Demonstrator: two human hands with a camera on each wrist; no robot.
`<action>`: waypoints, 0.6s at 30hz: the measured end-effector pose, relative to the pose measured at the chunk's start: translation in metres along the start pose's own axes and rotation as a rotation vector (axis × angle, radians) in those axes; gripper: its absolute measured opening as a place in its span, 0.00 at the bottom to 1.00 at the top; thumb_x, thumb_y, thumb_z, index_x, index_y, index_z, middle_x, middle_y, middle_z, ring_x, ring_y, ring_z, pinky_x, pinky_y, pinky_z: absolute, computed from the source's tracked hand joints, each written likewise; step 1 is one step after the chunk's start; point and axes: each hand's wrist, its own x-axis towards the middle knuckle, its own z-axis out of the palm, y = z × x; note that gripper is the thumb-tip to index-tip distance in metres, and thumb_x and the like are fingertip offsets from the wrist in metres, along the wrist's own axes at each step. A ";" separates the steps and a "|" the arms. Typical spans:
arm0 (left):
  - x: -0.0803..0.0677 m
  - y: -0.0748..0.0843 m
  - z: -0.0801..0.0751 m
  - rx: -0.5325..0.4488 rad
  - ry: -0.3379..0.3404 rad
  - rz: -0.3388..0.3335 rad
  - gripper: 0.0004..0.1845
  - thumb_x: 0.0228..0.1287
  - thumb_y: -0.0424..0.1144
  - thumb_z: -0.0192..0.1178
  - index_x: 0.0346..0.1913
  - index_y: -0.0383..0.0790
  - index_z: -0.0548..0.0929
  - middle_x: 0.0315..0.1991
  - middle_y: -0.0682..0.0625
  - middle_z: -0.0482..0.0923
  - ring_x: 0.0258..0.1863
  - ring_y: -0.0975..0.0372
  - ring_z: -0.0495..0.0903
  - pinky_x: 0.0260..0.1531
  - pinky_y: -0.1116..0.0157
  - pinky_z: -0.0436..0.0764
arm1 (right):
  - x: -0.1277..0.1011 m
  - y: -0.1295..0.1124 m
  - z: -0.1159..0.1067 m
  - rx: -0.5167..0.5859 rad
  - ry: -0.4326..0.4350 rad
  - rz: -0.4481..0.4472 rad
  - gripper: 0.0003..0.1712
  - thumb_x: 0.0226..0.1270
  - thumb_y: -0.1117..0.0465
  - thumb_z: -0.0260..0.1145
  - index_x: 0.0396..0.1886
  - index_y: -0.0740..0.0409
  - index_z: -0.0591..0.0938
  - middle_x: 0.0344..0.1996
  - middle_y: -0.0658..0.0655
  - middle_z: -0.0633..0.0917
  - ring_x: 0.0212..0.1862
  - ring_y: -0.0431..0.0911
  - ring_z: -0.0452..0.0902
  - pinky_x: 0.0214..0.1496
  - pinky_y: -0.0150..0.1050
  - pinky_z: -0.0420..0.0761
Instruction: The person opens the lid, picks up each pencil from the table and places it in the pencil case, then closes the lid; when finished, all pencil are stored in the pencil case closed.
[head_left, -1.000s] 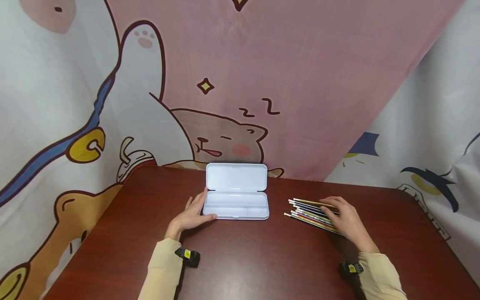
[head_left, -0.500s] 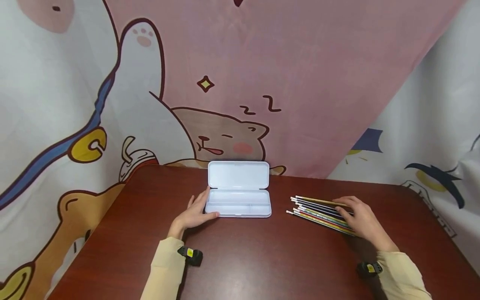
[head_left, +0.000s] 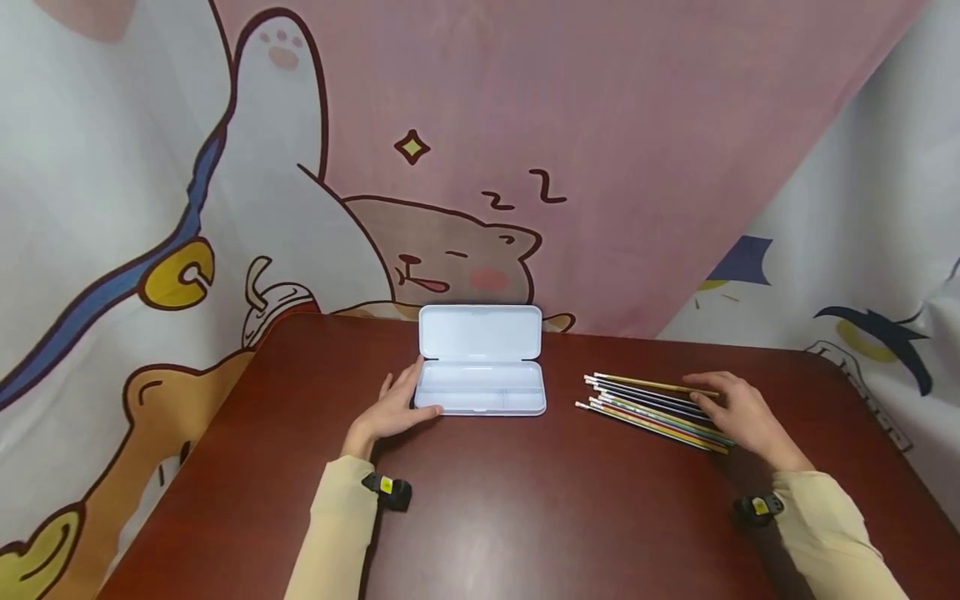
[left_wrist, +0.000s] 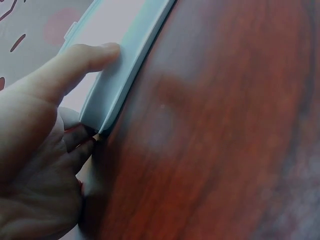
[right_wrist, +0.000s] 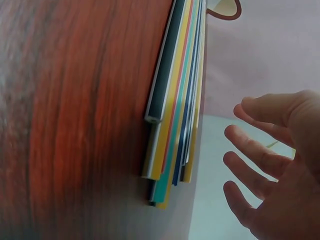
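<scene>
A white pencil case (head_left: 480,333) stands with its lid up at the back of the table, its divided inside bare. My left hand (head_left: 390,414) holds the case's left end. In the left wrist view, the thumb (left_wrist: 102,57) lies over the front wall of the case (left_wrist: 142,45), while the other fingers are partly hidden at its end. Several pencils (head_left: 652,408) in mixed colours lie side by side to the right, white-tipped ends toward the case. My right hand (head_left: 750,421) hovers by their right ends. In the right wrist view its loosely bent fingers (right_wrist: 255,152) are apart from the pencils (right_wrist: 175,95).
The reddish-brown wooden table (head_left: 525,492) reaches back to a cartoon-printed cloth (head_left: 637,167), which also hangs along both sides. A stretch of tabletop separates the case from the pencils. Each wrist wears a small black camera (head_left: 393,493).
My right hand has shifted rightward along the pencils, baring more of their right ends. My left hand keeps its place on the pencil case. The head view has tilted slightly.
</scene>
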 end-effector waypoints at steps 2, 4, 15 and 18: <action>0.000 0.001 0.000 -0.007 0.003 0.004 0.52 0.61 0.48 0.64 0.76 0.34 0.40 0.75 0.36 0.45 0.73 0.45 0.47 0.66 0.41 0.30 | 0.002 0.005 -0.001 0.005 -0.009 -0.002 0.16 0.62 0.72 0.66 0.51 0.71 0.80 0.49 0.73 0.78 0.50 0.67 0.72 0.42 0.64 0.74; 0.000 0.000 -0.001 -0.007 0.002 0.001 0.52 0.61 0.48 0.64 0.76 0.35 0.40 0.75 0.36 0.46 0.73 0.46 0.47 0.66 0.41 0.30 | 0.003 0.009 -0.001 0.014 -0.021 0.001 0.16 0.64 0.71 0.65 0.51 0.71 0.80 0.49 0.73 0.77 0.51 0.67 0.72 0.42 0.64 0.74; 0.001 -0.001 -0.002 -0.001 -0.005 -0.021 0.53 0.62 0.49 0.64 0.76 0.34 0.40 0.75 0.37 0.45 0.73 0.47 0.46 0.67 0.43 0.30 | 0.004 0.031 0.002 0.074 -0.097 0.101 0.17 0.67 0.68 0.63 0.54 0.70 0.78 0.53 0.74 0.73 0.57 0.69 0.65 0.50 0.68 0.66; 0.001 0.000 -0.002 -0.002 -0.009 -0.021 0.52 0.62 0.49 0.63 0.76 0.32 0.41 0.75 0.35 0.45 0.73 0.46 0.46 0.67 0.43 0.30 | 0.002 0.033 0.003 0.101 -0.112 0.130 0.18 0.68 0.67 0.62 0.55 0.70 0.77 0.54 0.74 0.73 0.57 0.68 0.65 0.50 0.67 0.66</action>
